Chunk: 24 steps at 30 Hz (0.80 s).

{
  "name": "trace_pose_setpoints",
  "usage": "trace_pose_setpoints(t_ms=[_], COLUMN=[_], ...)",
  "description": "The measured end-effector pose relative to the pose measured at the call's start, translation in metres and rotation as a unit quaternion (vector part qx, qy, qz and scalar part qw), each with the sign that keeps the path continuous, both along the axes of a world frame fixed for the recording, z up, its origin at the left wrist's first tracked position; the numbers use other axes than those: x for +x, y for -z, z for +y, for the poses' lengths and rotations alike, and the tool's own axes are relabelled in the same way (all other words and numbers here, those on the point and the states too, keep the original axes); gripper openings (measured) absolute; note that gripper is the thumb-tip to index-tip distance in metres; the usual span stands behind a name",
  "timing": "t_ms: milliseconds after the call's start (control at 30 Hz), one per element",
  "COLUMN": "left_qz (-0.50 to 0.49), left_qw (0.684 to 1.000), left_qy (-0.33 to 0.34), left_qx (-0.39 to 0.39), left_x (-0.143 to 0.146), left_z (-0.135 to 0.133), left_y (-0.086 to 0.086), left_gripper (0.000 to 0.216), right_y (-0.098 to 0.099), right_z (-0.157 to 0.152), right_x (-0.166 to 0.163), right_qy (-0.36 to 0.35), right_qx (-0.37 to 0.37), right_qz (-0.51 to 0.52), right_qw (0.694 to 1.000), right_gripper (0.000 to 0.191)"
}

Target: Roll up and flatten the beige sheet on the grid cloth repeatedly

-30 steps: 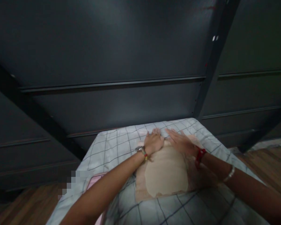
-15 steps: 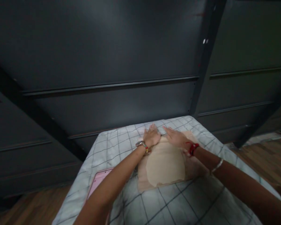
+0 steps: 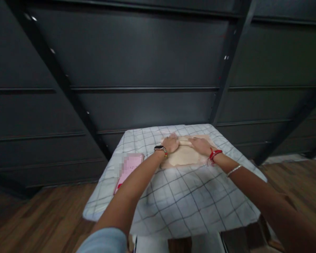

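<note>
A dark panelled wall (image 3: 147,66) stands behind the table, whose grid-checked cover (image 3: 184,200) hangs over a wooden floor (image 3: 42,214). At the far end of that cover lies a beige cloth (image 3: 184,159), pale, flat and smooth, with a thicker fold along its far edge. A pink flat item (image 3: 129,168) lies well apart on the left. My right hand (image 3: 200,144) rests flat and spread on the cloth. My left hand (image 3: 171,143) presses on the fold with its fingers curled; I cannot tell if it grips.
</note>
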<state>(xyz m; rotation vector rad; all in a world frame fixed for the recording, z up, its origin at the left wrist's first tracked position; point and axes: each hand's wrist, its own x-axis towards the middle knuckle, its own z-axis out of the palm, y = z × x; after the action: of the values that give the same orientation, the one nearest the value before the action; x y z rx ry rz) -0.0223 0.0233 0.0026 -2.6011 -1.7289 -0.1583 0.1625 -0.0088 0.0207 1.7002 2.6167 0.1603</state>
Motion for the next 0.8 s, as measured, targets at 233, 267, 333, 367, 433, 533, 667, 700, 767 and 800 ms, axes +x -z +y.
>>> trace_pose_setpoints(t_ms=[233,267,333,367,433,533,667,700,767,800], left_qz=[0.007,0.009,0.016,0.019,0.013,-0.009,-0.028,-0.03,-0.032,-0.033], left_qw=[0.996,0.996,0.996,0.995,0.994,0.994,0.998,0.997,0.996,0.995], left_qy=[0.084,0.086,0.09,0.096,0.11,0.107,0.038,0.019,-0.014,-0.029], left_qx=[-0.01,-0.01,-0.016,-0.019,-0.019,0.004,0.052,0.064,0.084,0.09], left_x=[-0.042,-0.049,-0.06,-0.064,-0.065,-0.057,-0.041,-0.039,-0.036,-0.035], left_z=[-0.012,-0.014,-0.018,-0.021,-0.027,-0.03,-0.021,-0.018,-0.012,-0.009], left_y=[-0.029,-0.032,-0.033,-0.031,-0.02,0.0,0.013,0.013,0.013,0.013], left_gripper=[0.051,0.05,0.049,0.049,0.049,0.049,0.046,0.045,0.041,0.041], right_y=[-0.011,-0.01,-0.004,0.0,0.007,0.012,0.013,0.014,0.019,0.022], right_z=[-0.049,-0.054,-0.063,-0.064,-0.062,-0.044,-0.005,0.006,0.027,0.037], right_x=[-0.023,-0.028,-0.032,-0.032,-0.029,-0.021,-0.015,-0.016,-0.019,-0.022], right_qy=[0.007,0.008,-0.006,-0.018,-0.045,-0.061,-0.076,-0.077,-0.07,-0.061], right_qx=[0.047,0.05,0.047,0.043,0.038,0.059,0.081,0.073,0.052,0.042], right_qz=[-0.005,-0.004,-0.002,0.0,0.006,0.011,0.024,0.028,0.034,0.038], right_qw=[0.999,0.999,0.999,0.999,0.998,0.996,0.993,0.994,0.996,0.997], right_gripper=[0.034,0.034,0.034,0.034,0.034,0.034,0.041,0.044,0.048,0.05])
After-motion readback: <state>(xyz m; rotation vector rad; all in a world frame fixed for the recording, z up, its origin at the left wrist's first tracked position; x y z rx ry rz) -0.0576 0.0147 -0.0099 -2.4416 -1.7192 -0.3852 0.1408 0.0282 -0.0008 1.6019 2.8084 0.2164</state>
